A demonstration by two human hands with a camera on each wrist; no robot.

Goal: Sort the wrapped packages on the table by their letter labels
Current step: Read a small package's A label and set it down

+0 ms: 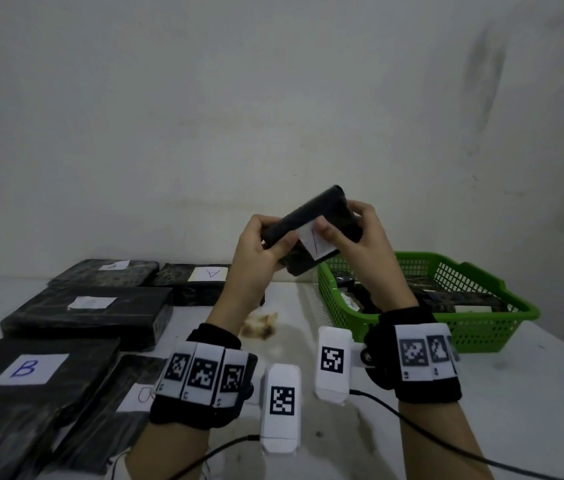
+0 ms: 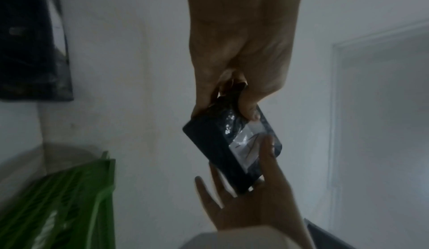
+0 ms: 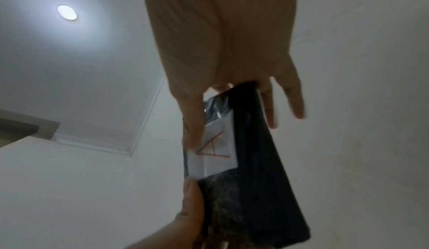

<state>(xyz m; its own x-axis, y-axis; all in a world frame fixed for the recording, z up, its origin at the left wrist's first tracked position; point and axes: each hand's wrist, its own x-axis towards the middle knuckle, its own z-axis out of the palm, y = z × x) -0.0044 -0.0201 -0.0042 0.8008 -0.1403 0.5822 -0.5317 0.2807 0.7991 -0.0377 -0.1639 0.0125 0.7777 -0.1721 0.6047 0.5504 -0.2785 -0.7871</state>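
Observation:
I hold a small black wrapped package (image 1: pixel 311 226) tilted in the air above the table, between both hands. My left hand (image 1: pixel 270 244) grips its lower left end and my right hand (image 1: pixel 350 230) grips its right end, thumb on the white label (image 1: pixel 317 242). In the right wrist view the label (image 3: pixel 213 152) shows a red letter A on the package (image 3: pixel 260 170), with the right hand (image 3: pixel 234 119) around its top. The left wrist view shows the left hand (image 2: pixel 225 106) pinching the package (image 2: pixel 209 142) from above.
Black packages lie on the table's left: one labelled B (image 1: pixel 27 368), one with a partly hidden label (image 1: pixel 135 393), one with a faint label (image 1: pixel 90 313), one labelled A (image 1: pixel 204 275), another behind (image 1: pixel 107 271). A green basket (image 1: pixel 464 271) at right holds several more. A brown stain (image 1: pixel 263 323) marks the middle.

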